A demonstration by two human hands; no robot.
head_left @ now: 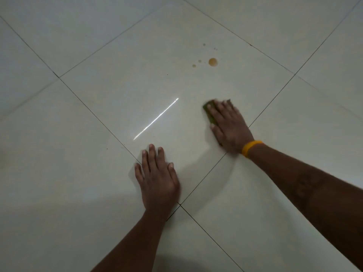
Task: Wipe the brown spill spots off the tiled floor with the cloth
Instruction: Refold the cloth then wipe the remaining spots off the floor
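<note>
A round brown spill spot (213, 62) lies on the pale tiled floor (121, 81), with smaller drops (196, 63) to its left and faint specks (204, 44) beyond it. My right hand (227, 124) lies flat on a green cloth (209, 111), pressing it to the floor well short of the spots; most of the cloth is hidden under the palm. An orange band (251, 147) circles that wrist. My left hand (157, 177) rests flat on the floor, fingers spread, holding nothing.
Dark grout lines (88, 107) cross the large glossy tiles diagonally. A bright streak of reflected light (156, 119) shows on the centre tile between my hands. Nothing else stands on the floor in view.
</note>
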